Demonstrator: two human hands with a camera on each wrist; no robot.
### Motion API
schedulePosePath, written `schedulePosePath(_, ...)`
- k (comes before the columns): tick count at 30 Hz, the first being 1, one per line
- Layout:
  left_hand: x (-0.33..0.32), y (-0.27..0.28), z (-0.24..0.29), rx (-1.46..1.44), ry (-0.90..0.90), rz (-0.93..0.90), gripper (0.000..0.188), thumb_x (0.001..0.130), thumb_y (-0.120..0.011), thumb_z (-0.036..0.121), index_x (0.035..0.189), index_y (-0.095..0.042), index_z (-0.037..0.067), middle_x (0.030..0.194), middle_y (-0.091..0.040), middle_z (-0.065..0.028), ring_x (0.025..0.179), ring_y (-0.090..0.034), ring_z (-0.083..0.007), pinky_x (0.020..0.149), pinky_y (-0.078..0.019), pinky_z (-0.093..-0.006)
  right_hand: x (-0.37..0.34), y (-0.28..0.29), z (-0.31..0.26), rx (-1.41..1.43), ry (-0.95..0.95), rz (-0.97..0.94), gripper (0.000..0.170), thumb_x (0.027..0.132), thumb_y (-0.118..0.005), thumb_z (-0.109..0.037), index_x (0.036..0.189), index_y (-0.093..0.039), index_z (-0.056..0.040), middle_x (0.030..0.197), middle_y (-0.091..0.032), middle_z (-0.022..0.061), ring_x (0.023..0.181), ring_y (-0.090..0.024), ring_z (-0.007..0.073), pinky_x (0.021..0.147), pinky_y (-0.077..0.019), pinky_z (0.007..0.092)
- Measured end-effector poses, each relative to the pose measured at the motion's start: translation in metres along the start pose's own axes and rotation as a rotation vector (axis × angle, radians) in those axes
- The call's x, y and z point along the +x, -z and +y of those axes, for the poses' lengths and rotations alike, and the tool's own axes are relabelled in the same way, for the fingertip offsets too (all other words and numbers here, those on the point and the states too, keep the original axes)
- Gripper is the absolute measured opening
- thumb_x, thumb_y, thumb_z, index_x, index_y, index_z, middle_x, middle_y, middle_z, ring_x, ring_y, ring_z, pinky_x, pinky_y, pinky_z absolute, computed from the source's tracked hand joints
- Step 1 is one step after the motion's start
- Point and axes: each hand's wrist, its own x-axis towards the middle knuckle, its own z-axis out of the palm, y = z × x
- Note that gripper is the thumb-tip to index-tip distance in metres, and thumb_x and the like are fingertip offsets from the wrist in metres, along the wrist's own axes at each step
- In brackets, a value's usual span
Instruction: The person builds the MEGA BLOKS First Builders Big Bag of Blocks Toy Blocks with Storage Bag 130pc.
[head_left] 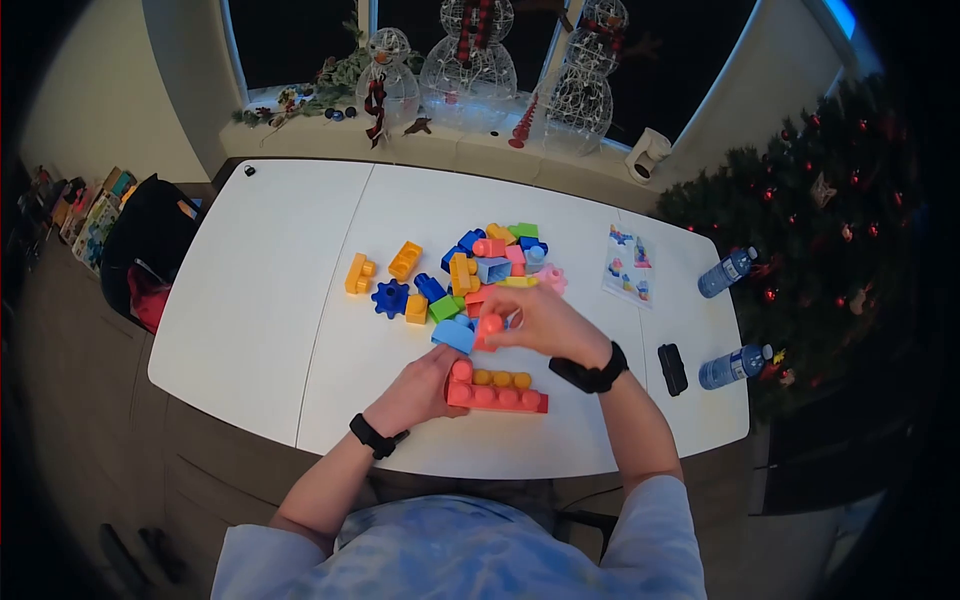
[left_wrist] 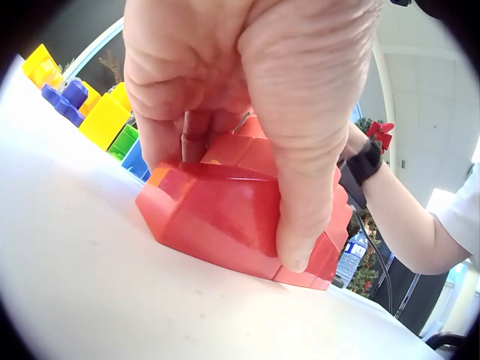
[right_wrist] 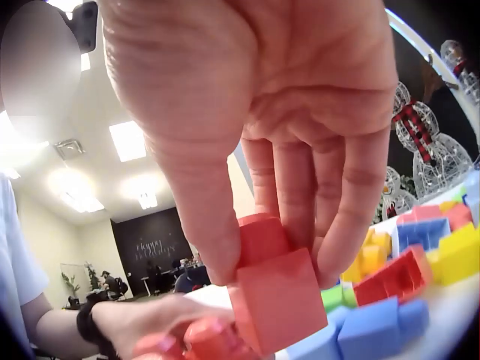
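Note:
My left hand (head_left: 418,386) grips the left end of a red block assembly (head_left: 497,398), which has yellow-orange studs (head_left: 502,380) along its far side. In the left wrist view, the thumb lies along the red side (left_wrist: 217,214) of the assembly, which rests on the table. My right hand (head_left: 545,322) pinches a small red block (right_wrist: 277,300) between thumb and fingers, held above and beyond the assembly. A light blue block (head_left: 453,334) lies close to both hands.
A pile of colored blocks (head_left: 463,273) lies beyond the hands, with a blue gear piece (head_left: 390,299) at its left. Toward the right are a picture sheet (head_left: 629,266), a black case (head_left: 672,369) and two water bottles (head_left: 730,367) near the table (head_left: 240,300) edge.

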Motion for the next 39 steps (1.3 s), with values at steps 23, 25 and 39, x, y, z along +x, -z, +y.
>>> schedulePosePath(23, -0.001, -0.002, -0.001, -0.016, 0.025, 0.003, 0.065, 0.063, -0.089, 0.015, 0.119, -0.058, 0.005, 0.115, -0.061, -0.0179, 0.109, -0.062, -0.0385, 0.092, -0.0535, -0.0459, -0.024, -0.032, -0.002, -0.031, -0.131, -0.203, 0.017, 0.089, -0.071, -0.011, 0.105, -0.071, -0.0048, 0.091, -0.074, 0.0102, 0.084, -0.072, 0.0228, 0.078, -0.0553, 0.0327)
schedulePosePath(25, 0.000, -0.005, -0.006, 0.007, -0.013, 0.044, 0.068, 0.063, -0.091, 0.018, 0.121, -0.058, 0.005, 0.112, -0.065, -0.0153, 0.105, -0.065, -0.0376, 0.091, -0.0548, -0.0437, -0.009, -0.018, -0.001, -0.104, -0.184, -0.294, 0.016, 0.089, -0.070, -0.011, 0.104, -0.071, -0.0047, 0.091, -0.074, 0.0105, 0.084, -0.072, 0.0227, 0.078, -0.0555, 0.0330)
schedulePosePath(39, -0.001, -0.004, -0.006, 0.010, 0.008, 0.022, 0.065, 0.062, -0.091, 0.014, 0.118, -0.058, 0.006, 0.112, -0.062, -0.0161, 0.106, -0.063, -0.0378, 0.091, -0.0541, -0.0443, 0.124, 0.016, 0.099, -0.604, -0.123, 0.079, 0.032, 0.087, -0.068, -0.009, 0.118, -0.065, -0.0152, 0.108, -0.069, 0.0123, 0.108, -0.064, 0.0348, 0.091, -0.0540, 0.0437)
